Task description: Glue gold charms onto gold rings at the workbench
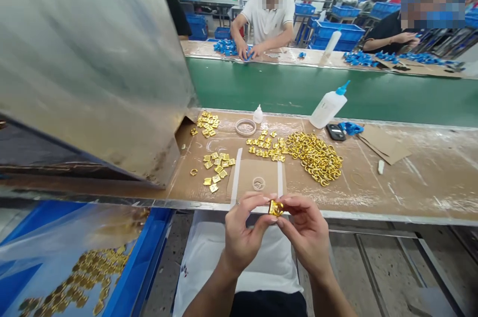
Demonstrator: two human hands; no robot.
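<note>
My left hand point(244, 230) and my right hand point(304, 227) pinch a small shiny gold metal piece point(276, 208) between thumbs and fingertips, just over the table's front edge. It has a squarish plate on the left and a rounded part on the right; whether these are one part or two I cannot tell. Behind it a small clear round dish point(258, 184) sits on a cardboard sheet edged with white tape strips. Gold square pieces point(266, 145) lie beyond the dish, next to a heap of gold rings point(317, 157). More gold squares point(218, 170) are spread to the left.
A large metal housing point(93, 58) blocks the left side. A white squeeze bottle point(328, 107), a small dropper bottle point(258, 114), a tape roll point(245, 127) and a black device point(336, 131) stand farther back. Beyond the green conveyor point(269, 82), co-workers handle blue pieces. A blue crate point(138, 257) is lower left.
</note>
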